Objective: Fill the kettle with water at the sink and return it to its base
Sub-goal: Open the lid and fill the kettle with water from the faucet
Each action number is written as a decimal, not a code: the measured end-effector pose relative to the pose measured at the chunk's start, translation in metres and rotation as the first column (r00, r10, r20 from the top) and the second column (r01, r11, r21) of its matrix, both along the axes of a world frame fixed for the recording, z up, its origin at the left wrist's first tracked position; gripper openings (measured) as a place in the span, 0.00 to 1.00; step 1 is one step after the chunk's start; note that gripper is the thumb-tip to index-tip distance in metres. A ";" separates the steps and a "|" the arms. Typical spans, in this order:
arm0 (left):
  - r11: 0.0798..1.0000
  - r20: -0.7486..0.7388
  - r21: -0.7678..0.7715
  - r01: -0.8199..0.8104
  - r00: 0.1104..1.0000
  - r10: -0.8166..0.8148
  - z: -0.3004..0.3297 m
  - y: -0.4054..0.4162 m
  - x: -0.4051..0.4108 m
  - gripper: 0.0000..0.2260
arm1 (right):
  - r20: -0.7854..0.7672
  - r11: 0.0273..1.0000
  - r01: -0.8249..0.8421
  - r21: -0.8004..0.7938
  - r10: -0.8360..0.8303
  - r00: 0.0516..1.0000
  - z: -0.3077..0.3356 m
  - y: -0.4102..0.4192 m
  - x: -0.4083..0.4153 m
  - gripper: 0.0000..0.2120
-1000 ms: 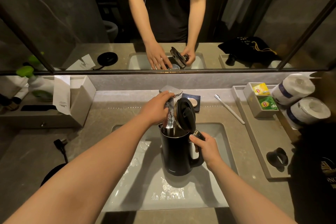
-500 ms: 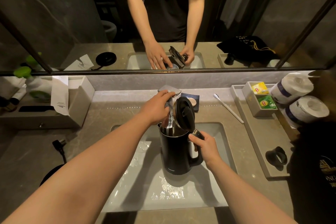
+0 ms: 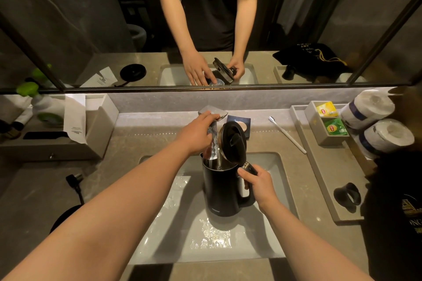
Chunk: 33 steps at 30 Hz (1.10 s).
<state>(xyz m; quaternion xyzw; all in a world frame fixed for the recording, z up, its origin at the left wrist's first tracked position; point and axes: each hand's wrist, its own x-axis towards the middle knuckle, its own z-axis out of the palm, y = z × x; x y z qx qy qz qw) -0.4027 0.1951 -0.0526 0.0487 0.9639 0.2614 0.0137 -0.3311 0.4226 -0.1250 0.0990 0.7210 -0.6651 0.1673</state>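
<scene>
The black kettle (image 3: 222, 191) stands upright in the white sink (image 3: 277, 191), its lid (image 3: 234, 142) flipped up. My right hand (image 3: 257, 183) grips the kettle's handle at the top. My left hand (image 3: 196, 133) rests on the chrome tap (image 3: 213, 113), fingers curled over its flat lever. A stream of water (image 3: 213, 147) runs from the tap into the open kettle. The round black kettle base (image 3: 62, 218) lies on the counter at the lower left, partly hidden by my left arm, its plug (image 3: 74, 179) beside it.
A toothbrush (image 3: 286, 133) and a soap dish (image 3: 242, 124) lie behind the sink. A grey tray (image 3: 328, 186) on the right holds tea bags (image 3: 331, 120), toilet rolls (image 3: 367, 108) and a black ring-shaped thing (image 3: 347, 195). A white box (image 3: 100, 125) sits at left.
Almost nothing has moved. Both hands keep their places while water keeps running into the kettle.
</scene>
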 end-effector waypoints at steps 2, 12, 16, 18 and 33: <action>1.000 0.002 -0.002 0.006 1.000 -0.006 0.000 0.000 0.000 0.27 | 0.007 1.000 0.003 -0.005 -0.003 1.000 -0.001 0.001 -0.001 0.06; 1.000 -0.024 0.004 0.008 1.000 -0.008 0.000 0.002 0.002 0.27 | 0.015 1.000 -0.002 -0.004 0.002 1.000 -0.004 -0.001 0.001 0.05; 1.000 -0.023 -0.003 0.002 1.000 -0.002 0.000 0.001 0.003 0.28 | 0.016 1.000 -0.002 0.013 0.002 1.000 -0.004 -0.002 0.000 0.06; 1.000 -0.021 -0.007 -0.001 1.000 0.001 -0.001 0.001 0.004 0.28 | 0.014 1.000 -0.002 0.021 0.002 1.000 -0.004 -0.003 -0.001 0.06; 1.000 -0.011 -0.010 -0.005 1.000 0.005 -0.002 0.000 0.005 0.30 | 0.006 1.000 0.005 0.018 -0.005 1.000 -0.004 -0.001 -0.001 0.05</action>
